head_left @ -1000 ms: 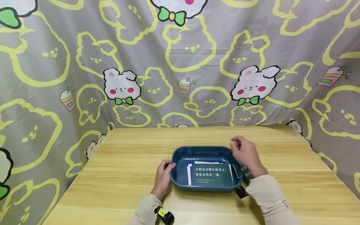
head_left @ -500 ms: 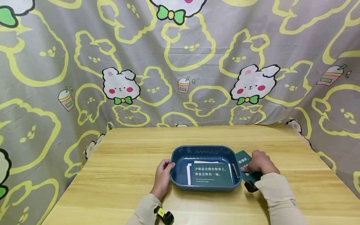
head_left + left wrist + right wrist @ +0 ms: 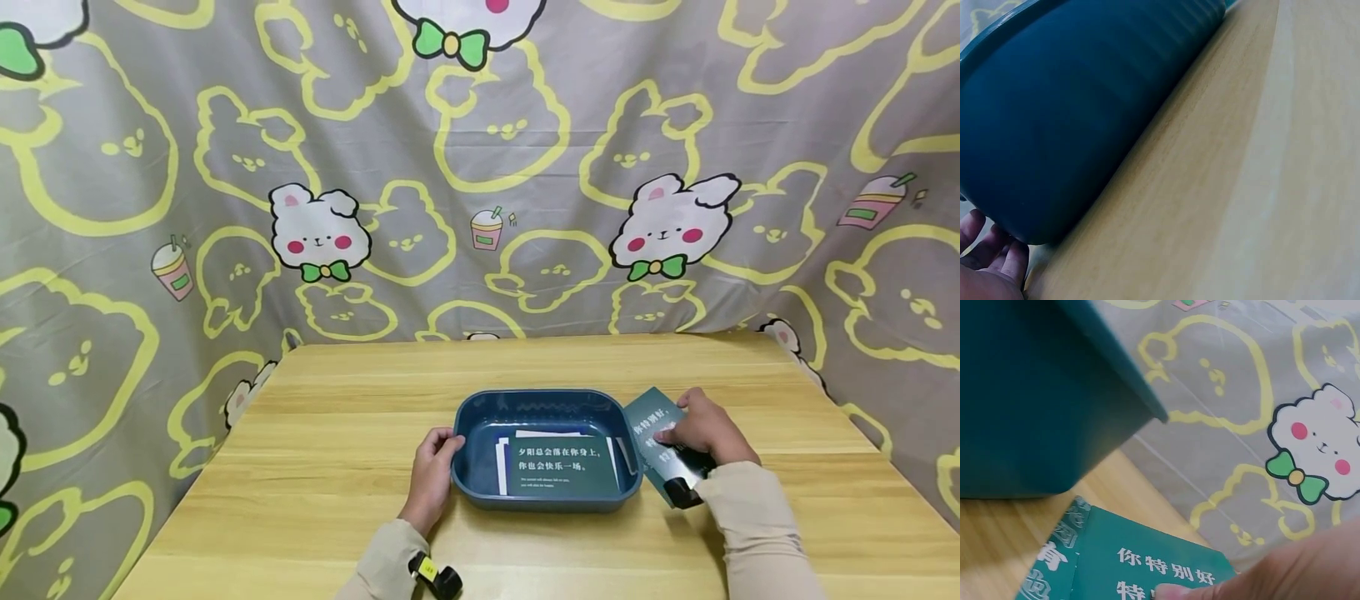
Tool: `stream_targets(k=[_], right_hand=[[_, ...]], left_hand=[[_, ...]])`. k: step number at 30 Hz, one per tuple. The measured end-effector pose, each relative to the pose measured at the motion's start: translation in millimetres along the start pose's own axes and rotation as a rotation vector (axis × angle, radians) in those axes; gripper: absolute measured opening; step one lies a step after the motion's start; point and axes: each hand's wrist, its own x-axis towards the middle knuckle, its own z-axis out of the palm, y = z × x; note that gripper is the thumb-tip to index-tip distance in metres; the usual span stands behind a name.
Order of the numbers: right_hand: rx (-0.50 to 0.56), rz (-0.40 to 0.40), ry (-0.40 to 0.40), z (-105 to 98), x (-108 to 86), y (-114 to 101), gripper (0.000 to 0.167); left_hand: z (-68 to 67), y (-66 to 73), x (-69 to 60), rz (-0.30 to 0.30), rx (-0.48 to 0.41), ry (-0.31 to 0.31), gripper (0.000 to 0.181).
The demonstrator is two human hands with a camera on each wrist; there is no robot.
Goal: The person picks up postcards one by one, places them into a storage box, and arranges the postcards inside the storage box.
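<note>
A dark blue plastic basin (image 3: 547, 503) stands on the wooden table. My left hand (image 3: 431, 475) holds its left end, thumb on the rim and fingers against the outer wall; the left wrist view shows those fingers (image 3: 1015, 261) by the lower corner. Inside the basin lies a green card (image 3: 562, 477) with white writing, on top of several white-edged and blue cards. To the basin's right, my right hand (image 3: 711, 429) pinches another green card (image 3: 648, 415), thumb on its printed face. In the right wrist view, a patterned green strip (image 3: 1054, 550) shows along this card's left edge.
The light wooden table (image 3: 360, 400) extends around the basin. A grey curtain (image 3: 405, 150) with yellow outlines and white rabbits hangs behind it and at both sides.
My right hand has come down from beside the basin's far right corner to the green card on the right, and now pinches and tilts it. My left hand has stayed on the basin.
</note>
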Motion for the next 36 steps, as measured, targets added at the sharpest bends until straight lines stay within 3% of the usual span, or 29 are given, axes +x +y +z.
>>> stream_targets(k=[4,10,13,24,36], right_hand=[[0.019,-0.026,0.028,-4.4,1.0,4.1,0.057],[0.023,-0.087,0.102,-8.1,1.3,3.9,0.040],[0.039,-0.096,0.134,-10.0,0.6,2.5,0.037],[0.112,-0.067,0.178,-14.5,-5.7,-3.8,0.038],[0.113,-0.065,0.217,-16.8,-8.1,-9.4,0.039]], left_hand=[[-0.8,-4.0,2.9,-0.001,0.000,0.000,0.017],[-2.9,-31.4,19.4,-0.017,-0.003,0.006,0.018],[-2.5,-37.5,22.1,-0.008,-0.005,0.015,0.019],[-0.4,-40.1,23.2,0.022,-0.026,0.035,0.019],[-0.8,-39.7,22.0,0.010,-0.016,0.026,0.021]])
